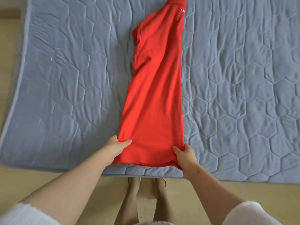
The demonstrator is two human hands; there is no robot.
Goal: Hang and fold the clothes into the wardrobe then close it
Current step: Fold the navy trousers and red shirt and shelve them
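Step in hand: I judge this to be the crosswise fold. The red shirt (pixel 154 95) lies as a long narrow strip, and its hem end is ready to travel toward the collar (pixel 177 0).
Left hand: the left hand (pixel 116 147) pinches the hem's left corner, thumb on top of the cloth; the other fingers are hidden beneath it.
Right hand: the right hand (pixel 185 155) pinches the hem's right corner the same way, thumb on top.
Shirt position: flat on the mattress (pixel 243 78), with the hem at the near edge and the collar running out of view toward the far edge, about midway between the left and right edges.
Method: I would lift both corners together and level, keep the hem taut between them, then lay it square on the upper body so the long sides stack.
Watch point: the left long side puckers around the armhole seam (pixel 138 39). I would smooth it first, or the fold may come out lopsided.
Shirt appearance: plain bright red knit, soft and limp. Stacked layers show at the hem, and the right long side is straight. There is small white lettering (pixel 183 10) near the collar.
Remaining: the wardrobe is not in view — stowing and closing are not yet done.
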